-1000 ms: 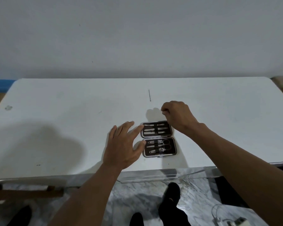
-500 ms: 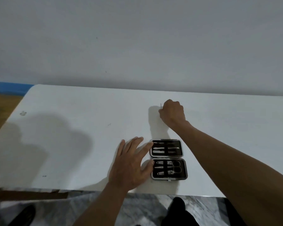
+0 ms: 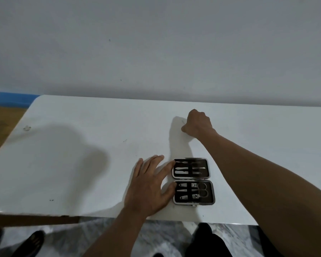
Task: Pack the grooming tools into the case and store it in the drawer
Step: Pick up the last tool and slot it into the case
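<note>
An open black grooming case (image 3: 192,180) lies on the white table (image 3: 82,154) near the front edge. Both halves hold several metal tools under straps, with small scissors (image 3: 202,190) in the near half. My left hand (image 3: 150,186) rests flat on the table beside the case, its fingertips touching the case's left edge. Further back, my right hand (image 3: 198,125) is closed around a thin metal tool (image 3: 183,121), of which only a faint tip shows beside the thumb.
The grey wall stands right behind the table. A blue object (image 3: 13,98) and wooden floor lie past the table's left end. Below the front edge are marble floor and dark shoes (image 3: 32,243).
My right hand reached away from the case to the thin tool lying further back and closed over it. The view shifted, so the case sits lower in frame. My left hand stayed beside the case.
</note>
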Demonstrator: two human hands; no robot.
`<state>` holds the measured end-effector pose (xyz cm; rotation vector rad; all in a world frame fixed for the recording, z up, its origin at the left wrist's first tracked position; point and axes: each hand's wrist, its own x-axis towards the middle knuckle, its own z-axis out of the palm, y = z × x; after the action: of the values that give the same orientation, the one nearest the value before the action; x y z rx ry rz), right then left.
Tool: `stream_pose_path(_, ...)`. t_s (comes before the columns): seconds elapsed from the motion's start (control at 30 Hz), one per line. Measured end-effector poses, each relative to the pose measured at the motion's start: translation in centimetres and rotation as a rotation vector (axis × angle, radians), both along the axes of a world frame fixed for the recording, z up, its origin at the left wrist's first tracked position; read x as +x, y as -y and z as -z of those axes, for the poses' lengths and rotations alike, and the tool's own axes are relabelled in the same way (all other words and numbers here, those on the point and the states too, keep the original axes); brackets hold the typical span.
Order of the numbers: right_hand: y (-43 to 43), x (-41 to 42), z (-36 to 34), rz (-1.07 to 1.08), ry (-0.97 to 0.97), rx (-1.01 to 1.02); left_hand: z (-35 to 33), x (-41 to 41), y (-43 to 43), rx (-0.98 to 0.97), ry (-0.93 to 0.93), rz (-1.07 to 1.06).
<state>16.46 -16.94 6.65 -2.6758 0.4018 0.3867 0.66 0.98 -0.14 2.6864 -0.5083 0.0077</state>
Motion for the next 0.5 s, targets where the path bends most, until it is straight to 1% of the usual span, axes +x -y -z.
stream_pose_path(0.07,0.2,-0.5,0.1,-0.018,-0.029,0.004,-0.1,0.0,0.0,0.003,0.006,0.000)
stream_pose_path(0.17,0.1,-1.0,0.2,-0.038,-0.014,0.010,-0.1,-0.1,0.0,-0.004,0.011,-0.004)
stream_pose_path(0.3,1.0,-1.6,0.4,0.087,0.048,0.104,0.1,0.0,0.0,0.005,0.023,-0.007)
stream_pose_path(0.37,2.0,-2.1,0.6,0.144,0.086,0.182,0.1,0.0,0.0,0.013,0.036,-0.009)
stream_pose_path(0.5,3.9,-4.3,0.9,0.264,0.146,0.488,0.1,0.1,0.1,0.010,0.056,-0.003)
